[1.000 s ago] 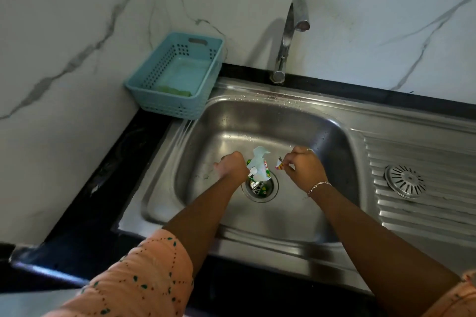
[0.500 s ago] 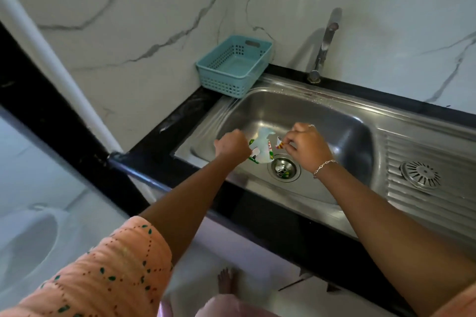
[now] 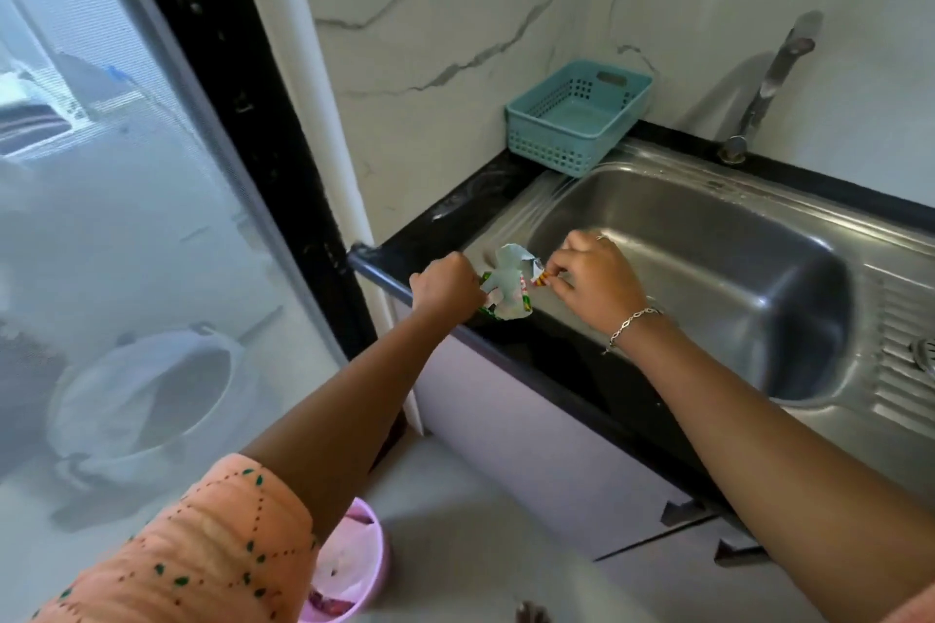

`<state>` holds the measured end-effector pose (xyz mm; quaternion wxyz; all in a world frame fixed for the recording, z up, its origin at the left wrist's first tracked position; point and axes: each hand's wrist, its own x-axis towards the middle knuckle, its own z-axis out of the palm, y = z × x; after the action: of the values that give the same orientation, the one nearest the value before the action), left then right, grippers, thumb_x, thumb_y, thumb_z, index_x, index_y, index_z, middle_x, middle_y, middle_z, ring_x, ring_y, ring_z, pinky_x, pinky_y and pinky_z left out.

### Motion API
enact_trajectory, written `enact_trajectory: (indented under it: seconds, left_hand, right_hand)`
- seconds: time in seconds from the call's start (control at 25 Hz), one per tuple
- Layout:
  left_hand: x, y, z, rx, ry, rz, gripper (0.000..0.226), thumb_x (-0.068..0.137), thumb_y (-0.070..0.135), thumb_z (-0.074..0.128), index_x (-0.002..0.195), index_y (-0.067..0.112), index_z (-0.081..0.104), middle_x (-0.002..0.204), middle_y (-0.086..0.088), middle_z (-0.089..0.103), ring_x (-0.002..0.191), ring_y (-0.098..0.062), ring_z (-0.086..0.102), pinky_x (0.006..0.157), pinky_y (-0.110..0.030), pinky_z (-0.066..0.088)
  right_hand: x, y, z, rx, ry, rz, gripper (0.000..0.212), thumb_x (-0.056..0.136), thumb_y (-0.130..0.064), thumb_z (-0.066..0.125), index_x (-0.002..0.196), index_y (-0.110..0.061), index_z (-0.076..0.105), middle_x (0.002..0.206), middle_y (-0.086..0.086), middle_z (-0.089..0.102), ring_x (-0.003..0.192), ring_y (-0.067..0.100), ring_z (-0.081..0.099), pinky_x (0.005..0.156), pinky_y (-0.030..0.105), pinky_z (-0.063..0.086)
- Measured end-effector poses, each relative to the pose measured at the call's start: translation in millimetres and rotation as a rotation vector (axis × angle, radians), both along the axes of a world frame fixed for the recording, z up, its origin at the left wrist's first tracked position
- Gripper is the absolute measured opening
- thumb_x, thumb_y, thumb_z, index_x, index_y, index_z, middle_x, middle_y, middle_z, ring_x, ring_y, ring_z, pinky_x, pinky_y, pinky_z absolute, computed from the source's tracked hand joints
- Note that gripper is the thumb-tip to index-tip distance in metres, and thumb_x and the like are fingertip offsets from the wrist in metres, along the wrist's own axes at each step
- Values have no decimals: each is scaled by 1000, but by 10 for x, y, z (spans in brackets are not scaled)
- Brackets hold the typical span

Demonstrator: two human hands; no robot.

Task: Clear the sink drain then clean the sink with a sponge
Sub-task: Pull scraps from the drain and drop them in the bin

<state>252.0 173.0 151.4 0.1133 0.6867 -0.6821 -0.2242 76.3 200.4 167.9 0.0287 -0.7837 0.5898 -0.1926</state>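
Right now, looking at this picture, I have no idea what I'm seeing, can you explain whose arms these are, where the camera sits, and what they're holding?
There is no machine here. The camera is worn on a person's head and looks forward and down, so the two arms reaching in from the bottom are that person's own. The left hand grips a crumpled white and green wrapper. The right hand pinches a small red and yellow scrap. Both hands are at the front left corner of a steel sink set in a black counter. A teal basket stands at the back left of the counter, and the tap rises behind the basin. A pink bin stands on the floor below.
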Motion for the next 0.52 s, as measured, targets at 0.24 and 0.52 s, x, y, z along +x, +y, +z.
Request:
enact_trajectory:
  seconds: [0.24,0.52]
  left_hand:
    - [1012,356,-254,70,-25,74,20,81,23,67,92,6,64,83,-7,64,81,-23,61,81,-37,48]
    - [2203,880,-842,225,-109,160,18,79,17,65,93,5,67,92,-14,69,91,-32,63,78,-35,46]
  right_hand:
    - [913,282,-176,4,6,93,12,82,-11,63,83,-3,71,84,15,61,83,31,55,76,35,42]
    - [2010,690,-780,206,-26,132,14,83,-10,60,85,-1,70,89,19,61,89,33,54,78,36,41]
